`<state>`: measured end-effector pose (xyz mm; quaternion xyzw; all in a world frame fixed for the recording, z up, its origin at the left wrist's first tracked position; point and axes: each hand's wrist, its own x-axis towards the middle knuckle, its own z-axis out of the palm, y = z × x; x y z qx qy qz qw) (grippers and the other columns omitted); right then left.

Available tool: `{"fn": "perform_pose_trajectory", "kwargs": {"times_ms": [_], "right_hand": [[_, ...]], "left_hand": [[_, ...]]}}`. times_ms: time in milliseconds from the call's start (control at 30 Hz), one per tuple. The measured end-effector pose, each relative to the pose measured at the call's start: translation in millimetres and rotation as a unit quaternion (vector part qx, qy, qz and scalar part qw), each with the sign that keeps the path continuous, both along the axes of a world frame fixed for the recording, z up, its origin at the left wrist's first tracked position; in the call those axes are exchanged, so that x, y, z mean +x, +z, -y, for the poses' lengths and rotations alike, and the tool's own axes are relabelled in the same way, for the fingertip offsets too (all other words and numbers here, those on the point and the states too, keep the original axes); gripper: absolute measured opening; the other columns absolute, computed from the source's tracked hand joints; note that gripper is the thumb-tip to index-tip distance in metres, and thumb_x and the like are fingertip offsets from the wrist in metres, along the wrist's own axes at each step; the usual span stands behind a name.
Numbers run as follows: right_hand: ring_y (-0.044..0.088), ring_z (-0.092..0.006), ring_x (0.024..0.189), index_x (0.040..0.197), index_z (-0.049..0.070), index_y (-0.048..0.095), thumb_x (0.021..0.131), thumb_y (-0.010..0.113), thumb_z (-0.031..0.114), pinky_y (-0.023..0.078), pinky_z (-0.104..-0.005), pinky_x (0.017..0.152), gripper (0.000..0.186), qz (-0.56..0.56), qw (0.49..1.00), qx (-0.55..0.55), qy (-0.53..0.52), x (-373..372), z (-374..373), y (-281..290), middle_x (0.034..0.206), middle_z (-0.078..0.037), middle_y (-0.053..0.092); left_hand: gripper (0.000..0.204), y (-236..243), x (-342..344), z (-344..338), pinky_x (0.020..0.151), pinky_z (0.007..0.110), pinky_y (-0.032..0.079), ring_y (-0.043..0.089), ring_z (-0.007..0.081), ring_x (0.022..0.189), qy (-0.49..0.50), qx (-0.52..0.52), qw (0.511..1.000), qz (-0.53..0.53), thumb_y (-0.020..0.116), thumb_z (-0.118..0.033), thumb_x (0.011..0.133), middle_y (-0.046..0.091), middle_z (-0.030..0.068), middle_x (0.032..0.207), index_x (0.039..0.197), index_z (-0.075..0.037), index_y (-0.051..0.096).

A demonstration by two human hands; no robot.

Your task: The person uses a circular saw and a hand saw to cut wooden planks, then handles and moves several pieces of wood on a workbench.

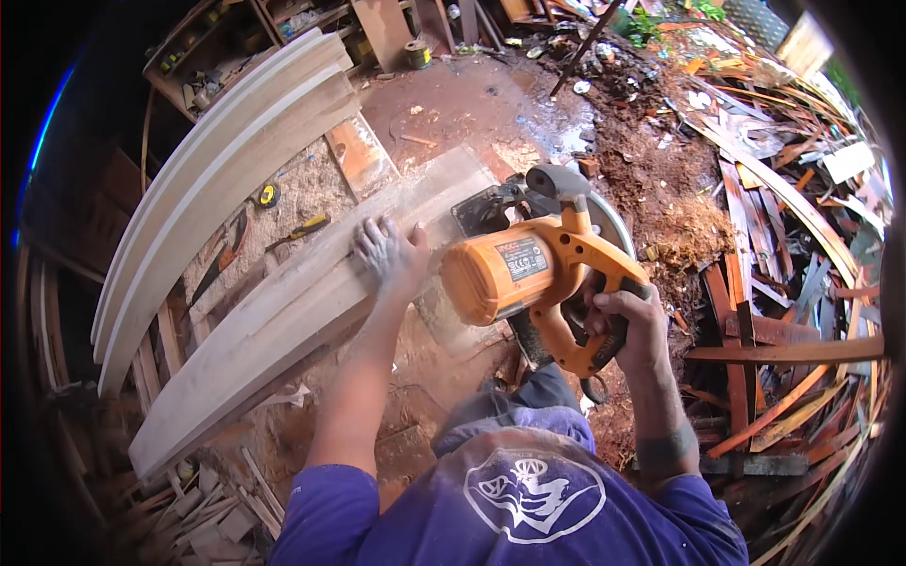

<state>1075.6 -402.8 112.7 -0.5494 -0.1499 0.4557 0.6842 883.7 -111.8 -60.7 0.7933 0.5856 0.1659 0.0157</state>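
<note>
My right hand [630,321] is wrapped round the rear handle of an orange circular saw [495,269]. The saw's dark base plate [478,212] lies at the far end of a long pale wooden plank [255,330]. Most of the blade is hidden by the saw's body and guard. My left hand [389,253] lies on the plank's top with fingers spread, just left of the motor housing. Dust hazes the wood around it. The plank runs from the lower left up to the middle and tapers toward its near left end.
Several curved boards [212,174] are stacked at the left. Between them and the plank lie a tape measure [270,195], a yellow-and-black handled tool [310,226] and a hand saw [225,259] over sawdust. Wood scraps [774,311] heap at the right. A can [417,54] stands at the back.
</note>
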Motion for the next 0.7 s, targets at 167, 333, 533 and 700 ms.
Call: {"fn": "perform_pose_trajectory", "kwargs": {"times_ms": [167, 333, 533, 700], "right_hand": [[0.056, -0.0155, 0.056, 0.109, -0.003, 0.06, 0.074, 0.067, 0.009, 0.049, -0.0291, 0.052, 0.038, -0.069, 0.998, -0.002, 0.012, 29.6, -11.6, -25.7, 0.084, -0.012, 0.063], [0.065, -0.0203, 0.066, 0.111, -0.003, 0.06, 0.077, 0.071, 0.009, 0.056, -0.0316, 0.062, 0.038, -0.12, 0.992, -0.029, 0.0, 36.9, -23.2, -33.2, 0.093, -0.015, 0.067], [0.067, -0.0192, 0.068, 0.112, -0.003, 0.061, 0.083, 0.079, 0.023, 0.054, -0.0266, 0.061, 0.043, -0.07, 0.991, -0.107, 0.036, 51.3, -24.9, -26.0, 0.097, -0.016, 0.071], [0.061, -0.0172, 0.059, 0.111, -0.001, 0.061, 0.084, 0.079, 0.024, 0.047, -0.0278, 0.051, 0.041, -0.047, 0.991, -0.126, 0.02, 52.2, -28.2, -30.4, 0.086, -0.011, 0.066]], "left_hand": [[0.077, 8.5, -4.6, -15.9, 0.119, 0.061, 0.022, 0.034, 0.0444, 0.142, 0.022, -0.049, 0.998, -0.012, 0.062, -0.059, 0.092, 0.04, 0.026, 0.15, 0.14, 0.0, 0.052], [0.09, 31.5, 16.9, -68.2, 0.121, 0.058, 0.021, 0.03, 0.0421, 0.148, -0.146, -0.042, 0.988, -0.035, 0.068, -0.065, 0.086, 0.036, 0.0275, 0.155, 0.146, -0.002, 0.046], [0.114, 5.3, 36.3, -93.0, 0.118, 0.059, 0.025, 0.042, 0.04, 0.141, -0.125, -0.085, 0.985, -0.082, 0.063, -0.084, 0.075, 0.047, 0.0266, 0.148, 0.151, -0.001, 0.043], [0.123, 13.4, 37.8, -99.3, 0.12, 0.06, 0.023, 0.041, 0.0386, 0.143, -0.155, -0.136, 0.977, -0.047, 0.065, -0.086, 0.071, 0.047, 0.0264, 0.149, 0.153, 0.001, 0.039]]}}
